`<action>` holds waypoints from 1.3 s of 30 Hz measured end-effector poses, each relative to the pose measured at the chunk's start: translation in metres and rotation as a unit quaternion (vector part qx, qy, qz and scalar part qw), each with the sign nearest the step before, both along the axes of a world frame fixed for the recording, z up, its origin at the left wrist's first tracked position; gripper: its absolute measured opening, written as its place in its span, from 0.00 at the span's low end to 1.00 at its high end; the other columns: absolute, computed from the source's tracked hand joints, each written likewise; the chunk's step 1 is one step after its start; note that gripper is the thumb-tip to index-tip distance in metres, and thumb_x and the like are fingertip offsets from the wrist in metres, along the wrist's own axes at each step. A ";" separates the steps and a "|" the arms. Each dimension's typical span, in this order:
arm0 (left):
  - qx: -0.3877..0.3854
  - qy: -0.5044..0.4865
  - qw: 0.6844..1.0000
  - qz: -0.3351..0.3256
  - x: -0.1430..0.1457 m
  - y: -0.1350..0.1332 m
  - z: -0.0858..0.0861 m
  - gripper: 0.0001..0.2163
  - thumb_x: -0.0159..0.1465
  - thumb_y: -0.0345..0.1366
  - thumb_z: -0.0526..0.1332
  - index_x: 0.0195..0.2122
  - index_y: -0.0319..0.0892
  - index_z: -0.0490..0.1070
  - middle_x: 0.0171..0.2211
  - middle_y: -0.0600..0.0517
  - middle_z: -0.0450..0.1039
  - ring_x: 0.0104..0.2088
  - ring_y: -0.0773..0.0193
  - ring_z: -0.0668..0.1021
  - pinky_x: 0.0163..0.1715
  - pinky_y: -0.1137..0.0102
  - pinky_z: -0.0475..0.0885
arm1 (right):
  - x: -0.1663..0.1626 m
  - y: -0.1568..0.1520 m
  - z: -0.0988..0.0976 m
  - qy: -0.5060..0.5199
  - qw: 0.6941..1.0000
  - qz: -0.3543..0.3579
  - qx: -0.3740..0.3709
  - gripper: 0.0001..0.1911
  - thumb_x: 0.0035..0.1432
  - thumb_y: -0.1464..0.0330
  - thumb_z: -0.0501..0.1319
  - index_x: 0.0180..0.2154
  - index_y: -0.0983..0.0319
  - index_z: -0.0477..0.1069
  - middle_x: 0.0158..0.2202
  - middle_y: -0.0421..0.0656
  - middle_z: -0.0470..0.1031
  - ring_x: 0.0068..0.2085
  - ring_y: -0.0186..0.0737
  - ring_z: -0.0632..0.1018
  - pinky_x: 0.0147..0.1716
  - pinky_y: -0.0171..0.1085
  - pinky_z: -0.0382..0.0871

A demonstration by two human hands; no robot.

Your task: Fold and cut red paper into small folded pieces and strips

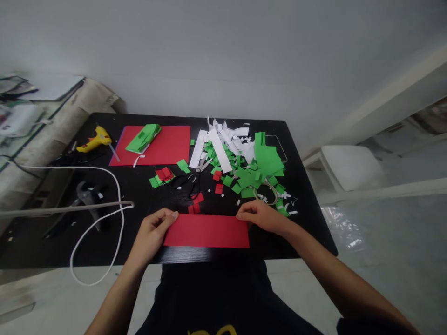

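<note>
A long red paper strip [207, 231] lies across the front of the black table, held at both upper corners. My left hand [153, 230] pinches its left end between thumb and fingers. At the other end, my right hand [260, 215] grips the upper right corner, its fingertips partly hidden behind the paper. Just beyond the strip are small red paper pieces [196, 203] and a pair of scissors [198, 174] with black handles and open blades. To the right of them, green paper scraps [267, 160] spread in a loose pile.
White paper strips [220, 150] are heaped at the back. Red sheets [171, 144] carry a folded green paper stack [144, 137]. A yellow glue gun [96, 139], pliers [87, 197] and a looping white cable [120, 204] occupy the left side. Beyond the table's right edge stands a white stool [351, 165].
</note>
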State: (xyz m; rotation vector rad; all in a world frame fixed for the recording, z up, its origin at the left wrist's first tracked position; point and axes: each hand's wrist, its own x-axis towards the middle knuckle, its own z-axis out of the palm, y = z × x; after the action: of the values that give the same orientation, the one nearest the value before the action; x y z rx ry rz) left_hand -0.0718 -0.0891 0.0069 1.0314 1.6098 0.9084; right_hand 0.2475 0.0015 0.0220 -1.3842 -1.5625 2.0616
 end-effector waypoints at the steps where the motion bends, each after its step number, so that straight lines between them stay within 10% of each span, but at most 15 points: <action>1: -0.007 0.001 1.000 -0.010 -0.001 -0.001 0.000 0.24 0.64 0.57 0.66 0.24 0.40 0.68 0.22 0.57 0.62 0.24 0.69 0.63 0.23 0.75 0.58 | 0.001 -0.002 0.000 0.004 1.000 -0.020 -0.009 0.13 0.55 0.59 0.70 0.30 0.63 0.79 0.26 0.39 0.79 0.27 0.36 0.78 0.31 0.36 0.73; 9: -0.019 -0.033 0.999 -0.031 -0.006 -0.002 0.003 0.27 0.66 0.56 0.65 0.58 0.42 0.72 0.23 0.58 0.70 0.25 0.63 0.76 0.30 0.70 0.72 | 0.004 -0.013 -0.002 0.050 0.985 -0.138 -0.093 0.08 0.56 0.69 0.68 0.39 0.62 0.82 0.28 0.38 0.80 0.28 0.33 0.78 0.30 0.32 0.73; 14: 0.050 -0.134 0.981 -0.127 -0.012 -0.007 0.006 0.37 0.63 0.63 0.66 0.63 0.38 0.71 0.39 0.41 0.81 0.38 0.55 0.82 0.41 0.63 0.78 | 0.009 -0.009 0.005 0.118 0.940 -0.189 -0.259 0.16 0.58 0.71 0.57 0.39 0.66 0.84 0.36 0.49 0.85 0.33 0.36 0.83 0.33 0.34 0.77; 19: 0.009 -0.049 0.997 -0.052 -0.006 -0.005 0.008 0.20 0.65 0.55 0.67 0.33 0.40 0.75 0.21 0.55 0.70 0.18 0.71 0.67 0.19 0.75 0.62 | 0.011 -0.014 0.008 0.128 0.934 -0.184 -0.280 0.18 0.53 0.77 0.56 0.40 0.66 0.82 0.41 0.50 0.86 0.34 0.36 0.84 0.31 0.31 0.76; 22: -0.020 -0.003 0.998 -0.061 -0.001 -0.005 0.006 0.27 0.68 0.56 0.63 0.19 0.42 0.62 0.14 0.59 0.58 0.15 0.73 0.58 0.16 0.76 0.52 | 0.012 -0.021 0.005 0.063 0.966 -0.146 -0.202 0.03 0.55 0.70 0.65 0.33 0.63 0.76 0.32 0.45 0.84 0.26 0.35 0.81 0.22 0.31 0.70; 28: -0.039 0.064 0.988 -0.132 -0.001 -0.012 -0.001 0.26 0.66 0.58 0.62 0.21 0.44 0.65 0.13 0.59 0.61 0.16 0.69 0.63 0.19 0.74 0.58 | 0.018 -0.028 -0.002 -0.215 0.968 -0.044 0.118 0.15 0.59 0.55 0.69 0.30 0.60 0.75 0.18 0.36 0.70 0.20 0.36 0.71 0.23 0.36 0.64; 34: 0.046 0.328 0.938 -0.102 0.005 -0.029 0.003 0.20 0.69 0.56 0.59 0.41 0.44 0.77 0.20 0.56 0.74 0.20 0.61 0.76 0.23 0.69 0.67 | -0.007 -0.067 -0.012 -0.187 0.874 -0.072 0.442 0.09 0.69 0.67 0.59 0.45 0.62 0.76 0.43 0.50 0.82 0.45 0.48 0.83 0.48 0.47 0.78; 39: 0.270 0.409 0.847 -0.207 0.043 -0.045 -0.017 0.13 0.74 0.38 0.56 0.53 0.43 0.78 0.55 0.43 0.81 0.54 0.50 0.81 0.55 0.56 0.74 | -0.038 -0.099 -0.037 -0.152 0.802 0.067 0.574 0.22 0.73 0.68 0.54 0.63 0.71 0.69 0.66 0.59 0.72 0.69 0.55 0.70 0.67 0.53 0.70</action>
State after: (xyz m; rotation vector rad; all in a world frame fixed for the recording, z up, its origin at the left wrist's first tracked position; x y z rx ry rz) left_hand -0.0291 -0.1341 -0.0100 2.3025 1.6879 0.6485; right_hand 0.2091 -0.0977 -0.0155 -1.0686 -2.4091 0.5294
